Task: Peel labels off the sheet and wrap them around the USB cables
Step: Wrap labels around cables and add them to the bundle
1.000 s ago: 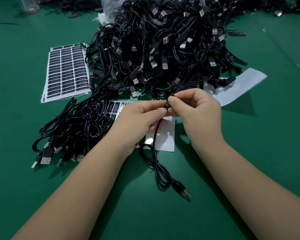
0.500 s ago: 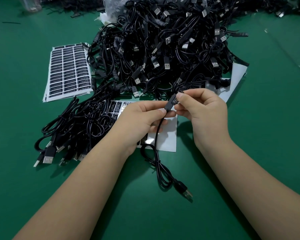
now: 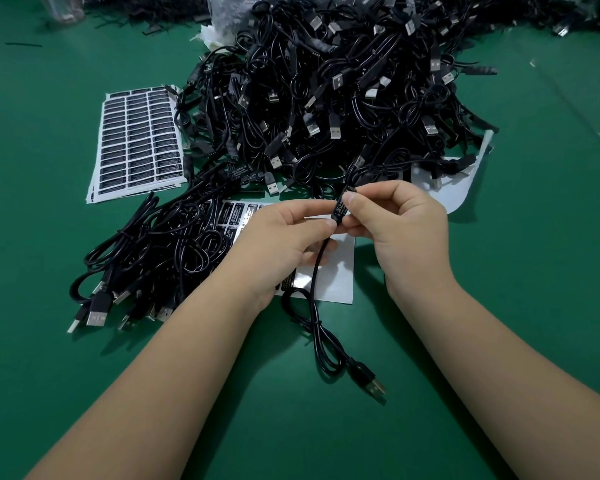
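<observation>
Pinching: both hands meet above the green surface [image 3: 499, 306], gripping one black USB cable [image 3: 314, 289] at its small inline block.
Left hand [image 3: 278, 244]: thumb and forefinger closed on the lower end of the block, where the cord leaves it.
Right hand [image 3: 402, 220]: fingers [image 3: 355, 206] curled and clamped on the upper part of the block, over a black label [image 3: 340, 207] with white print lying along it.
Held cable: its cord hangs from the hands, loops on the surface between the forearms and ends in a USB plug [image 3: 371, 384] lying flat.
Label sheet in use [image 3: 333, 278]: white backing directly under the hands, a few black labels left along its left side.
Full label sheets [image 3: 137, 142]: a stack at far left, well apart from the hands.
Cable pile [image 3: 343, 91]: a large black tangle behind the hands.
Smaller bundle [image 3: 146, 251]: cables just left of the left hand, plugs pointing toward the near edge.
Curled backing sheet [image 3: 454, 185]: white, beside the right hand, partly under the pile.
</observation>
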